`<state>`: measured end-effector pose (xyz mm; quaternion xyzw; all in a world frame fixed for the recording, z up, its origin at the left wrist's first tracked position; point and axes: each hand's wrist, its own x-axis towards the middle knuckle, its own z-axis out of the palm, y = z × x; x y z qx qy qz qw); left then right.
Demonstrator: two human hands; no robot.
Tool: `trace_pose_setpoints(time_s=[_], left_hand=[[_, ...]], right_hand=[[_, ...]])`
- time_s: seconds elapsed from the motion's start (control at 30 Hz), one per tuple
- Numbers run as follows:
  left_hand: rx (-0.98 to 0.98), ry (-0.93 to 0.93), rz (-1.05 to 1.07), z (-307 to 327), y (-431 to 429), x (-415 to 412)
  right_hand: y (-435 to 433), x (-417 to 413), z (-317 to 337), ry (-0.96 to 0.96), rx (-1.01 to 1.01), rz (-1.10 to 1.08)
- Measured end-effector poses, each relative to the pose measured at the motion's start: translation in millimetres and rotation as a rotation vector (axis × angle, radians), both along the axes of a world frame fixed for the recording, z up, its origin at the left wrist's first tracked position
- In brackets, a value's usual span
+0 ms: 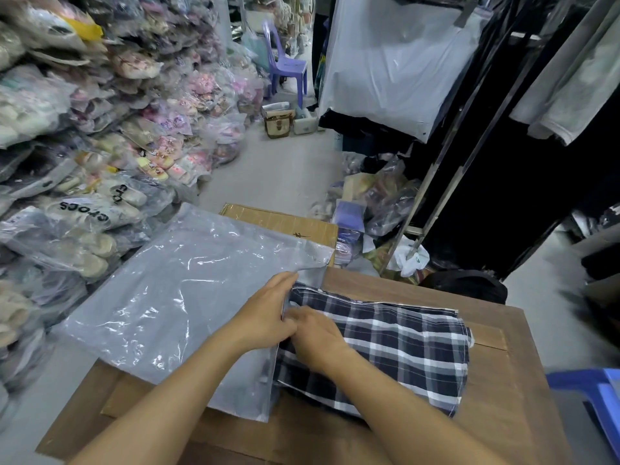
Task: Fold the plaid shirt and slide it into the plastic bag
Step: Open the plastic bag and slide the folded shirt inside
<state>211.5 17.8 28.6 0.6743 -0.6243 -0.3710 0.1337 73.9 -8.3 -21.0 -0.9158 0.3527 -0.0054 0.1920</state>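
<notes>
Okay, your folded plaid shirt [385, 347] sits lower right on the tabletop [496, 407], its edge at the plastic bag [174, 297] mouth. Left hand [265, 317] pinches the bag's lip, right hand [318, 337] grips the shirt; lift that lip higher and feed corners first.

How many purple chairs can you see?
1. A purple plastic chair stands far back on the floor, at the end of the aisle beside the bagged shoes. Others may be hidden behind the hanging clothes.

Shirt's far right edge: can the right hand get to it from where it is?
Probably yes. The right hand already rests on the shirt near the bag mouth, and nothing lies on the shirt between it and that edge.
</notes>
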Motion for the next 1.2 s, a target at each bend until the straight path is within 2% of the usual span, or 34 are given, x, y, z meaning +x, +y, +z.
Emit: trace_pose_setpoints(time_s=[0.13, 0.23, 0.3, 0.4, 0.47, 0.73, 0.9, 1.03, 1.13, 1.2], left_hand=[[0.061, -0.06, -0.062, -11, 3, -2], [0.098, -0.089, -0.104, -17, 6, -6], [0.101, -0.065, -0.115, -23, 7, -8], [0.124, -0.06, -0.1, -29, 7, -9], [0.129, -0.064, -0.085, -28, 7, -13], [0.106, -0.054, -0.09, -26, 8, -33], [0.101, -0.051, -0.104, -29, 7, -43], [0.125, -0.055, -0.107, -25, 5, -41], [0.138, -0.065, -0.109, -22, 4, -41], [0.144, -0.085, -0.114, -21, 2, -42]], right_hand=[[-16, -13, -5, -0.129, 0.163, -0.048], [-33, -41, 5, -0.205, 0.108, -0.234], [-47, -67, 13, -0.11, 0.061, -0.357], [-63, -104, 22, 0.255, 0.181, -0.425], [-68, -119, 23, 0.369, 0.248, -0.46], [-58, -90, 8, 0.199, 0.202, -0.644], [-47, -48, 5, 0.048, 0.14, -0.579], [-56, -70, 15, -0.072, 0.158, -0.636], [-66, -117, 34, 0.082, 0.197, -0.795], [-70, -151, 44, 0.199, 0.301, -0.896]])
